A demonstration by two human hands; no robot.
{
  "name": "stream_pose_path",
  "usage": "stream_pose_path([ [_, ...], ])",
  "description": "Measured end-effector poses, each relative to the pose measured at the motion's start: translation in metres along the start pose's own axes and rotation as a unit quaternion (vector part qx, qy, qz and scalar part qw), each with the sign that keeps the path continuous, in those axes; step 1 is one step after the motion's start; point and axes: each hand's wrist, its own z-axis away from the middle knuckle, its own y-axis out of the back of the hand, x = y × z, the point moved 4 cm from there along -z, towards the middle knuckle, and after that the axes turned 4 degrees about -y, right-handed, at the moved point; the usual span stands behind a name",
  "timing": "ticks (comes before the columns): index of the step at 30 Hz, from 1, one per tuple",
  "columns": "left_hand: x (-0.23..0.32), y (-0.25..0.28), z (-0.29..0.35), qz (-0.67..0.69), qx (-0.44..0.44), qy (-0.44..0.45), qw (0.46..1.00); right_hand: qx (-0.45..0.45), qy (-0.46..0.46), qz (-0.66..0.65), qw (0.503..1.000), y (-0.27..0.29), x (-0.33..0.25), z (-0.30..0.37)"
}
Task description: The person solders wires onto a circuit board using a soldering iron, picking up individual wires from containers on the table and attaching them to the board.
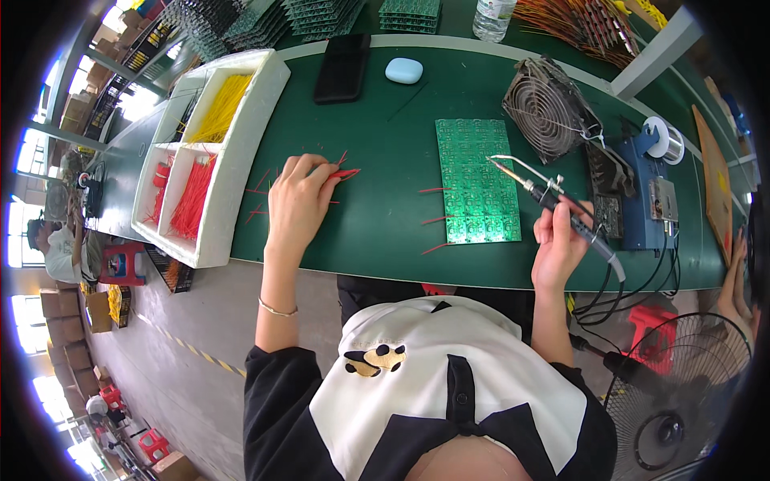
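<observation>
My left hand (298, 200) is closed with fingertips pinched on red wires (346, 173) just above the green mat. More short red wires (258, 191) lie on the mat around that hand. In my right hand (559, 244) is a soldering iron (552, 200) with a black handle; its tip points left, over the right side of the green circuit board panel (480, 180). A thin tube runs beside the iron toward the tip. Red wires (435, 219) stick out from the panel's left edge at several spots. Whether the tip touches the panel I cannot tell.
A white foam box (277, 76) with yellow and red wires stands at left. At the back are a black phone (342, 68), a pale blue case (403, 70) and a bottle (492, 20). A small fan (547, 108), solder spool (664, 140) and blue soldering station (642, 192) stand right.
</observation>
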Motion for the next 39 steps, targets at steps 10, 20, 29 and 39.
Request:
stream_pose_path([
  [10, -0.004, -0.005, -0.010, 0.009, -0.025, 0.010, 1.000, -0.051, -0.025, -0.036, 0.998, -0.022, 0.008, -0.024],
  [20, 0.001, 0.002, -0.022, 0.001, -0.003, 0.005, 1.000, -0.054, -0.042, -0.019, 0.997, -0.025, 0.018, -0.019],
  [29, 0.048, -0.041, -0.046, 0.308, -0.064, -0.002, 0.949, -0.063, -0.038, -0.019, 0.997, -0.028, 0.020, -0.014],
  [39, 0.064, -0.070, -0.046, 0.324, -0.073, -0.061, 0.941, -0.051, -0.013, 0.022, 0.998, -0.031, 0.021, -0.008],
])
